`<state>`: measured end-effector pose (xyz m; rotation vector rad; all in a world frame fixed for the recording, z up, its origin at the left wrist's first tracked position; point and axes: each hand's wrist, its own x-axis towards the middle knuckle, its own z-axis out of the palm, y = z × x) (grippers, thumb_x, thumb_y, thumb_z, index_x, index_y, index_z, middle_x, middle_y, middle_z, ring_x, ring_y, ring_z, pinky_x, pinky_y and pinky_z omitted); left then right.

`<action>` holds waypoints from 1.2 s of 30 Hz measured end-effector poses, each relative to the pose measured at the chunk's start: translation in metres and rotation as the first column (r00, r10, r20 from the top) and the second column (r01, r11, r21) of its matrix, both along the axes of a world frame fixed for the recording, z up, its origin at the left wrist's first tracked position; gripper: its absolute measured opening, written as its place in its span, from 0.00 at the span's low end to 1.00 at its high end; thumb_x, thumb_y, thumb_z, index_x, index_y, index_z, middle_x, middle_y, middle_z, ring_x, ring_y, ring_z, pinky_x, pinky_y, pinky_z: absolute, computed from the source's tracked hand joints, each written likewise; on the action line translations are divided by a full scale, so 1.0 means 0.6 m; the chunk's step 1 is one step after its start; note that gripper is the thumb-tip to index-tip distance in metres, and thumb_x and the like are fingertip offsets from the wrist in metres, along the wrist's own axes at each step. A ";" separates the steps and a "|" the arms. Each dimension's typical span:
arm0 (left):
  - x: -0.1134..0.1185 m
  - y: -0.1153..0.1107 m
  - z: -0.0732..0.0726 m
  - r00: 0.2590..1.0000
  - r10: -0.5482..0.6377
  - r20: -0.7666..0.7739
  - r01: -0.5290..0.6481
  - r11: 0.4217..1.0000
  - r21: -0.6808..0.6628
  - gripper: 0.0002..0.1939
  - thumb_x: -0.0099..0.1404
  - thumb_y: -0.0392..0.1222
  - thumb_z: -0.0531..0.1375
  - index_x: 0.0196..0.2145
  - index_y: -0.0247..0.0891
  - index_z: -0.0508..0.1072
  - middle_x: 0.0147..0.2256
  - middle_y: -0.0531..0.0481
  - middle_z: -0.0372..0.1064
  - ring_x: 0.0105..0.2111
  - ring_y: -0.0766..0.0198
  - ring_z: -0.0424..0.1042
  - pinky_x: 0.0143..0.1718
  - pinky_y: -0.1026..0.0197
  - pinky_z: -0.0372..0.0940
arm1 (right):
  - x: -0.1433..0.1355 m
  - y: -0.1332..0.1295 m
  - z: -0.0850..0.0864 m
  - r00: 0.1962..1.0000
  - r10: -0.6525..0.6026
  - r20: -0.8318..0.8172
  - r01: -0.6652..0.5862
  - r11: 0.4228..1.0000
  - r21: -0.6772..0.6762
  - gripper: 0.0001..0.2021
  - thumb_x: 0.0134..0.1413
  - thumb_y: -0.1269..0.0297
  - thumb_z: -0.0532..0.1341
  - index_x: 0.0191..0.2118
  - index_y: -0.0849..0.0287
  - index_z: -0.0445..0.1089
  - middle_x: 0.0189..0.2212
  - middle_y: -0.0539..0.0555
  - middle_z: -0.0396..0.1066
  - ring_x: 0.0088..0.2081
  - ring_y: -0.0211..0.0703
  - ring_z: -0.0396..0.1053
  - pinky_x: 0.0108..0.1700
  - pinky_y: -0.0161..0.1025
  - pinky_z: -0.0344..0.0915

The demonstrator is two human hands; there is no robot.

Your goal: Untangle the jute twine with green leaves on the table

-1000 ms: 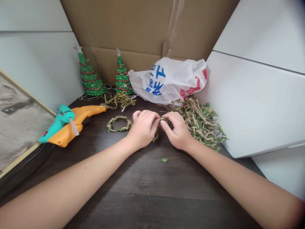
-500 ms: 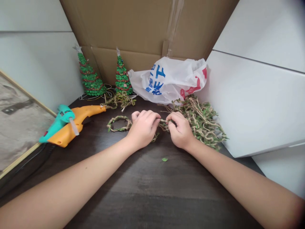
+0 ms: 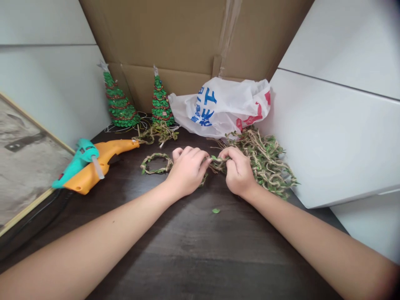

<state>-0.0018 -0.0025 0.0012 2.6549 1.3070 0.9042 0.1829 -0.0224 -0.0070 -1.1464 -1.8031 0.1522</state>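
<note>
Cardboard (image 3: 175, 37) backs a dark table (image 3: 200, 250), with a white bag (image 3: 225, 104) against it. Vine pile (image 3: 265, 160) lies just right of the right hand (image 3: 238, 171). Two glue guns (image 3: 90, 162) rest well left of the hands. Between the hands runs a leafy vine (image 3: 214, 163): left hand (image 3: 186, 171) and right hand each pinch it, fingers closed. Its loop (image 3: 155, 163) lies just left of the left hand. One loose leaf (image 3: 215, 211) lies nearer the viewer.
</note>
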 end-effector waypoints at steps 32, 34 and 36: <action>-0.002 0.001 -0.002 1.000 -0.022 0.014 0.022 1.000 0.020 0.11 0.74 0.43 0.52 0.44 0.40 0.73 0.40 0.48 0.77 0.45 0.55 0.68 0.46 0.49 0.48 | -0.011 0.001 -0.001 0.993 -0.051 0.111 0.051 0.999 -0.002 0.15 0.65 0.60 0.56 0.55 0.56 0.63 0.50 0.60 0.71 0.53 0.51 0.67 0.56 0.52 0.62; -0.002 0.000 -0.001 0.999 -0.034 0.007 0.034 0.999 0.018 0.11 0.74 0.42 0.53 0.44 0.40 0.74 0.40 0.47 0.77 0.45 0.55 0.68 0.46 0.49 0.48 | -0.012 -0.001 0.000 0.981 -0.017 0.194 0.025 0.999 -0.039 0.11 0.65 0.59 0.57 0.50 0.55 0.67 0.48 0.58 0.73 0.52 0.51 0.67 0.56 0.53 0.61; -0.001 0.001 0.000 0.999 -0.030 0.022 0.030 1.000 0.007 0.11 0.74 0.43 0.52 0.45 0.41 0.74 0.40 0.48 0.77 0.45 0.55 0.68 0.47 0.48 0.48 | -0.012 -0.002 0.002 0.973 -0.042 0.225 0.054 0.998 -0.045 0.08 0.67 0.59 0.55 0.41 0.55 0.69 0.40 0.56 0.74 0.47 0.50 0.68 0.52 0.52 0.61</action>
